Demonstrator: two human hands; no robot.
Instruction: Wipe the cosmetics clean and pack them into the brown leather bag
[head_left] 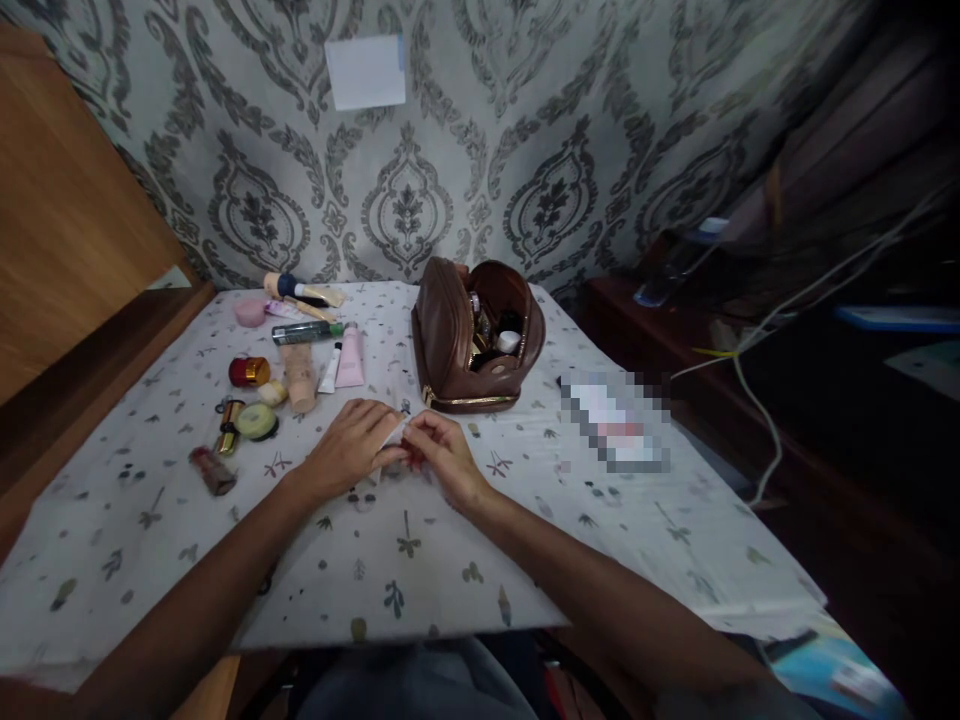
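My left hand (pixel 361 442) and my right hand (pixel 444 452) meet above the middle of the table, just in front of a brown cosmetic bag (pixel 450 350). Between them is a small white piece (pixel 394 433) that looks like a tissue; the fingers mostly cover it. My left hand is closed round its left side. The right fingertips pinch its other end. The bag stands unzipped, with a white-lidded jar (pixel 508 342) and other small items inside. Left of my hands lie a pink tube (pixel 350 358), a small white tube (pixel 330 368) and a beige tube (pixel 299 378).
Farther left are a green bottle (pixel 304 332), a red jar with a gold lid (pixel 249 372), a green round compact (pixel 256 421) and a lip gloss (pixel 212 470). A pixelated item (pixel 619 425) lies on the right. Cables (pixel 750 400) hang beyond the table's right edge.
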